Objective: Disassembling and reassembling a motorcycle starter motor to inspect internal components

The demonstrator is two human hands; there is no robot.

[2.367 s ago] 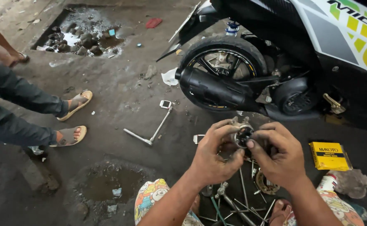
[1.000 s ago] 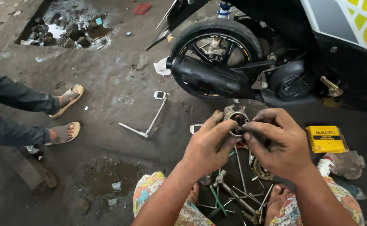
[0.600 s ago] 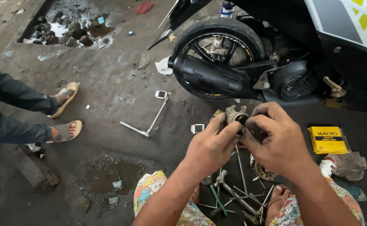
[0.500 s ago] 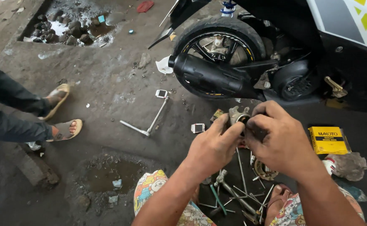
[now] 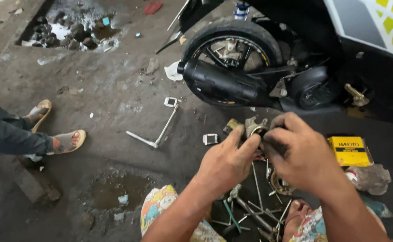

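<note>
Both my hands hold a small grey metal engine part [image 5: 253, 125] in front of me, above the ground. My left hand [image 5: 227, 160] grips it from the left with thumb and fingers. My right hand [image 5: 300, 152] closes over its right side, fingers curled around it. Most of the part is hidden by my fingers. Behind it stands a scooter's rear wheel [image 5: 232, 45] with a black exhaust muffler [image 5: 221, 84] across it.
A T-shaped socket wrench [image 5: 158, 133] lies on the dirty concrete to the left. Several long tools [image 5: 254, 210] lie below my hands. A yellow box [image 5: 349, 151] and a rag [image 5: 370, 177] sit at right. Another person's sandalled feet [image 5: 55, 134] are at left.
My hands have stayed on the part, turning it slightly and shifting a little up and right. The other person's feet have drawn closer together at the left.
</note>
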